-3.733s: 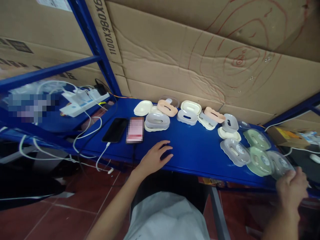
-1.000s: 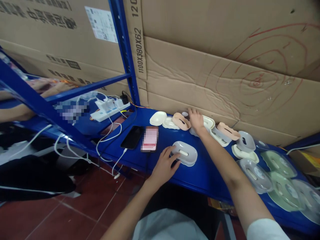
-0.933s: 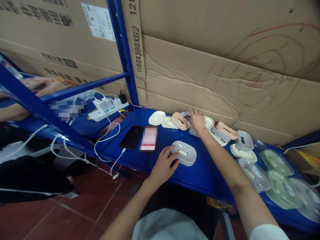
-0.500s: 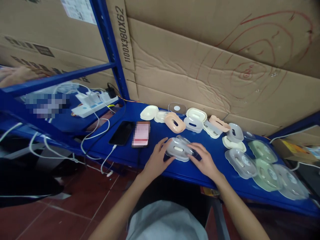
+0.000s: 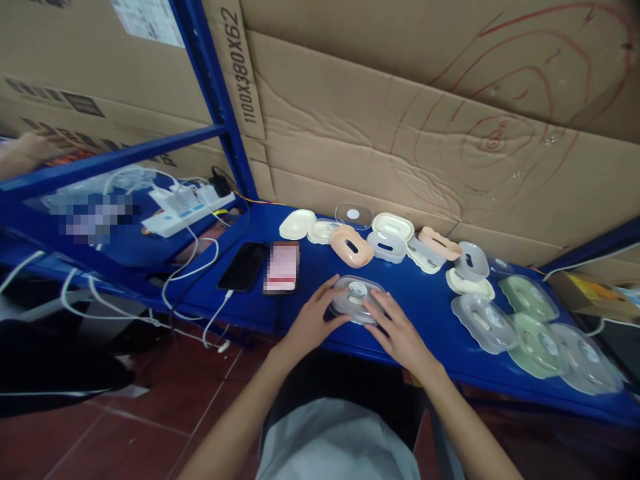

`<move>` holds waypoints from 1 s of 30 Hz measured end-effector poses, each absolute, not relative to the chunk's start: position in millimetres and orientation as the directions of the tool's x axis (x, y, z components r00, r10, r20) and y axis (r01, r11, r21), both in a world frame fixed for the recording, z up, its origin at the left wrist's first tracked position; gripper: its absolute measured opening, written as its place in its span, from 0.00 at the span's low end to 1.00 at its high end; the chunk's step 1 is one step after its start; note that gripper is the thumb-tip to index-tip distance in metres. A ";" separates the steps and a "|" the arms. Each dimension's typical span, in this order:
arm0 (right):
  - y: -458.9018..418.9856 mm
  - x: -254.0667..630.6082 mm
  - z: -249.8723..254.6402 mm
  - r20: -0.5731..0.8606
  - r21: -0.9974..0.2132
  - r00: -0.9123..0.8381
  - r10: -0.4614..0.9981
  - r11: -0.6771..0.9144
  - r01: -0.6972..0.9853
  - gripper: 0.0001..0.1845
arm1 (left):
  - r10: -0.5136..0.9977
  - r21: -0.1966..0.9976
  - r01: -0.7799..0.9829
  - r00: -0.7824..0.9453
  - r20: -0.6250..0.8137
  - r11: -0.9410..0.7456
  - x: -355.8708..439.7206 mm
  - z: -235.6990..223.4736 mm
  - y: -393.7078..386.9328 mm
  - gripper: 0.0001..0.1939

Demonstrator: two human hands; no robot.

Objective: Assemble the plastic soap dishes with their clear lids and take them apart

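A grey plastic soap dish (image 5: pixel 345 311) with a clear lid (image 5: pixel 361 288) over it rests on the blue shelf, directly in front of me. A round white sticker is on the lid, and a pale slot shows through it. My left hand (image 5: pixel 316 317) grips the dish's left end, thumb at the near edge and fingers at the far side. My right hand (image 5: pixel 397 327) is around the right end, its fingers lying across the lid and its thumb low at the near edge. Whether the lid sits fully down cannot be made out.
Behind the dish lie a peach tray (image 5: pixel 351 245), a grey tray (image 5: pixel 387 247), cream bases (image 5: pixel 297 225) and a loose clear lid (image 5: pixel 345 212). Lidded grey (image 5: pixel 483 323) and green dishes (image 5: pixel 537 347) stand right. Two phones (image 5: pixel 243 267), cables and a power strip (image 5: pixel 187 213) are left. Another person's hand (image 5: pixel 25 153) shows far left.
The clear lid now lies flatter over the grey dish, its sticker facing up. My right hand has shifted left, its fingers moving from the side onto the lid.
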State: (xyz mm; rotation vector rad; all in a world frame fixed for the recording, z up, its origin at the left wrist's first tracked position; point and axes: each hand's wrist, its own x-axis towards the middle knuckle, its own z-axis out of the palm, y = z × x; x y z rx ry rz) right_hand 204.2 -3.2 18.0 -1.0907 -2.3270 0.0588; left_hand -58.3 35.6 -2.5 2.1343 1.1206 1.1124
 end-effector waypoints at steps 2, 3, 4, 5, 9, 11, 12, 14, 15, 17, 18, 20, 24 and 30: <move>-4.6 203.8 15.7 0.458 -0.229 -0.530 0.714 0.670 0.706 0.40 | 0.836 0.715 0.438 0.349 0.423 -0.544 -58.7 -3.1 36.3 0.28; -5.3 203.4 15.1 0.457 -0.221 -0.531 0.714 0.669 0.710 0.41 | 0.836 0.715 0.439 0.351 0.422 -0.545 -58.8 -3.2 36.8 0.28; -5.9 203.0 14.7 0.459 -0.218 -0.527 0.715 0.666 0.713 0.41 | 0.836 0.714 0.440 0.351 0.423 -0.546 -58.8 -3.1 37.1 0.27; -6.4 203.0 14.4 0.461 -0.221 -0.522 0.718 0.663 0.716 0.41 | 0.836 0.714 0.439 0.349 0.424 -0.545 -58.9 -2.6 37.5 0.27; -4.8 206.3 12.4 0.431 -0.334 -0.444 0.786 0.596 0.730 0.42 | 0.830 0.728 0.411 0.370 0.418 -0.549 -59.3 1.6 37.0 0.26; -2.4 209.4 10.9 0.383 -0.437 -0.382 0.841 0.529 0.727 0.45 | 0.813 0.729 0.389 0.417 0.406 -0.563 -59.4 4.1 35.5 0.25; -1.6 210.9 10.5 0.363 -0.476 -0.359 0.860 0.502 0.722 0.46 | 0.807 0.730 0.385 0.439 0.394 -0.565 -59.3 5.1 34.7 0.25; -2.5 214.4 11.9 0.364 -0.511 -0.322 0.874 0.477 0.716 0.44 | 0.811 0.737 0.390 0.457 0.366 -0.552 -59.3 6.1 33.2 0.29; -4.8 217.1 14.3 0.387 -0.507 -0.294 0.874 0.468 0.723 0.42 | 0.818 0.744 0.394 0.453 0.354 -0.540 -59.3 6.4 32.7 0.31; -13.8 227.5 23.7 0.463 -0.476 -0.197 0.864 0.429 0.768 0.39 | 0.832 0.757 0.397 0.438 0.341 -0.519 -59.2 6.8 32.1 0.33; -20.5 236.7 30.4 0.507 -0.452 -0.132 0.852 0.394 0.800 0.39 | 0.836 0.760 0.398 0.432 0.338 -0.513 -59.1 7.3 32.0 0.33; -37.5 265.9 45.8 0.603 -0.400 0.013 0.798 0.289 0.870 0.39 | 0.839 0.754 0.413 0.433 0.330 -0.510 -58.5 8.7 31.8 0.30; -75.6 365.3 65.4 0.770 -0.322 0.290 0.568 -0.046 0.946 0.45 | 0.838 0.700 0.486 0.442 0.319 -0.523 -56.2 10.0 31.5 0.23; -100.3 503.5 43.3 0.820 -0.402 0.502 0.275 -0.346 0.847 0.57 | 0.808 0.638 0.505 0.445 0.386 -0.582 -54.6 3.2 32.9 0.17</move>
